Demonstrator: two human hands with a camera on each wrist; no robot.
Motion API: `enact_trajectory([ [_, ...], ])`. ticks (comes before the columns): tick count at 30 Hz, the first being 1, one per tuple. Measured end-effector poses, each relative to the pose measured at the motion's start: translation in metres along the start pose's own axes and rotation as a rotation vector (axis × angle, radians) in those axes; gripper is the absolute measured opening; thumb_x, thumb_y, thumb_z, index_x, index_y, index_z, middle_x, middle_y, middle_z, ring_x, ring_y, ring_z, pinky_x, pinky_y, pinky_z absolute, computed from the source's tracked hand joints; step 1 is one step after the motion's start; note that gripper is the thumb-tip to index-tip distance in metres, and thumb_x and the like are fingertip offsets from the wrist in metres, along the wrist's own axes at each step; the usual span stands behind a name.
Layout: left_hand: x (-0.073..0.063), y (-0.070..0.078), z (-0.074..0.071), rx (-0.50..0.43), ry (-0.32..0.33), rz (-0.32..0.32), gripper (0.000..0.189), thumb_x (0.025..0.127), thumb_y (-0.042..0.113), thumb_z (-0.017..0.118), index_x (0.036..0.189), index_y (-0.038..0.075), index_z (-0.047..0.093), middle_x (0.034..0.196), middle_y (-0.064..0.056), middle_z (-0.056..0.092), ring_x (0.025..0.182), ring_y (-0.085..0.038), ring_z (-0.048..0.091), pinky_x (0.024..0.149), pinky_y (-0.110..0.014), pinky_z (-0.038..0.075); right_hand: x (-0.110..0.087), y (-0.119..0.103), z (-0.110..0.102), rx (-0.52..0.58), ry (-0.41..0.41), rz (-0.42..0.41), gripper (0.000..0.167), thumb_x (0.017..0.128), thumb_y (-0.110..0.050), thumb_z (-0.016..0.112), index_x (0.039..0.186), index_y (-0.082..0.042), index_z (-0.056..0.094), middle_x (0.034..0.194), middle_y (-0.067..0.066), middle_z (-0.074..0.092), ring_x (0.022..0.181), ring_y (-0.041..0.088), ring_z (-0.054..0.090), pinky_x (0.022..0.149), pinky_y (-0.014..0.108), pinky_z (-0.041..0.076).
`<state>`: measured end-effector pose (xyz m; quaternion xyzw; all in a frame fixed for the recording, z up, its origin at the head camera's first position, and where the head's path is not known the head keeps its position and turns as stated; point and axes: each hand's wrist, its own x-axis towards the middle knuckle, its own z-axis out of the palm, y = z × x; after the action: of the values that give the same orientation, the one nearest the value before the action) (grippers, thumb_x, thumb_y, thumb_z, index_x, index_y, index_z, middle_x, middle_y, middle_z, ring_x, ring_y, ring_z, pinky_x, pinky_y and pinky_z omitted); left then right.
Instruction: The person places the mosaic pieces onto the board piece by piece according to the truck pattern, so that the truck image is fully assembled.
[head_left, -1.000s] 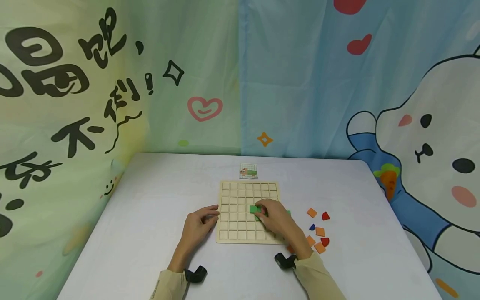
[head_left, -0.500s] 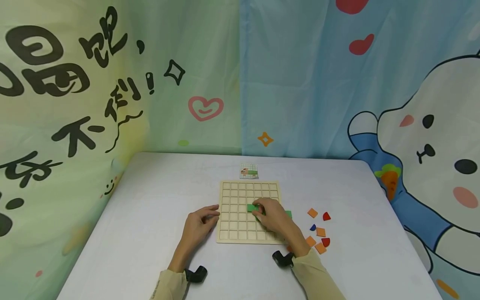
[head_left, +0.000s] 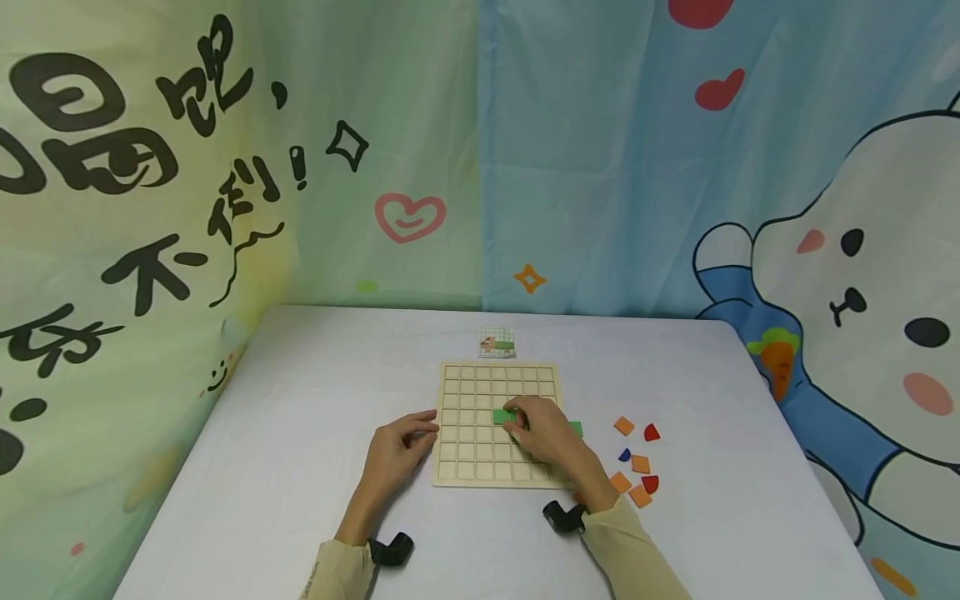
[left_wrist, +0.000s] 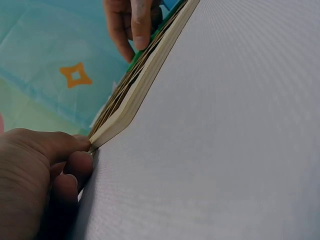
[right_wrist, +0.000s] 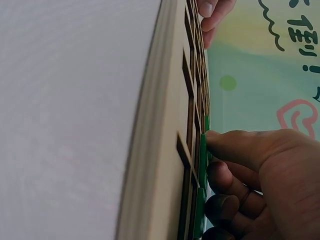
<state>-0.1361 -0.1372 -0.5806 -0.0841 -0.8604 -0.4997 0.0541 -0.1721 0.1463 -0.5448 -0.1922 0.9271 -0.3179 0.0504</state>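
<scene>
A wooden grid board (head_left: 471,458) lies on the white table. My left hand (head_left: 400,444) holds its left edge; in the left wrist view the thumb and curled fingers pinch the board's rim (left_wrist: 134,102). Over the board's right half, my right hand (head_left: 549,432) pinches a green tile (head_left: 501,416). In the right wrist view its thumb touches a green piece (right_wrist: 202,160) in the grid, with another green tile (right_wrist: 199,212) nearer the camera. The hand hides part of the green pieces in the head view. One more green piece (head_left: 576,428) shows beyond the hand, by the board's right edge.
A small picture card (head_left: 497,342) lies behind the board. Right of the board are scattered several orange squares (head_left: 623,426), red rounded pieces (head_left: 651,432) and a small blue piece (head_left: 625,455). Printed curtains (head_left: 585,167) hang behind the table.
My right hand has shifted slightly left, and the green tile at its fingertips has moved left with it. The left hand has stayed at the board's edge.
</scene>
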Motion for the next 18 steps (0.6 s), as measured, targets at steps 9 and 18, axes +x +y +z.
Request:
enact_trajectory([
  [9,0.0006,-0.0001,-0.0005,0.0,0.001,0.011,0.011,0.094,0.009,0.08,0.104,0.009,0.084,0.131,-0.007,0.077,0.067,0.0,0.059,0.062,-0.018,0.048,0.0022,0.0023,0.0013,-0.003,0.002,-0.005,0.028,0.098,-0.016,0.076,0.123,-0.004,0.074,0.076,-0.006,0.061,0.065,0.004,0.049,0.066,0.024,0.044],
  [18,-0.0002,-0.0005,-0.0001,0.001,-0.004,0.004,0.011,0.094,0.009,0.08,0.104,0.008,0.084,0.13,-0.007,0.078,0.067,-0.001,0.059,0.061,-0.018,0.048,0.0015,0.0025,0.0014,0.009,-0.006,-0.005,0.028,0.098,-0.017,0.076,0.123,-0.004,0.074,0.075,-0.006,0.059,0.064,0.005,0.048,0.067,0.025,0.044],
])
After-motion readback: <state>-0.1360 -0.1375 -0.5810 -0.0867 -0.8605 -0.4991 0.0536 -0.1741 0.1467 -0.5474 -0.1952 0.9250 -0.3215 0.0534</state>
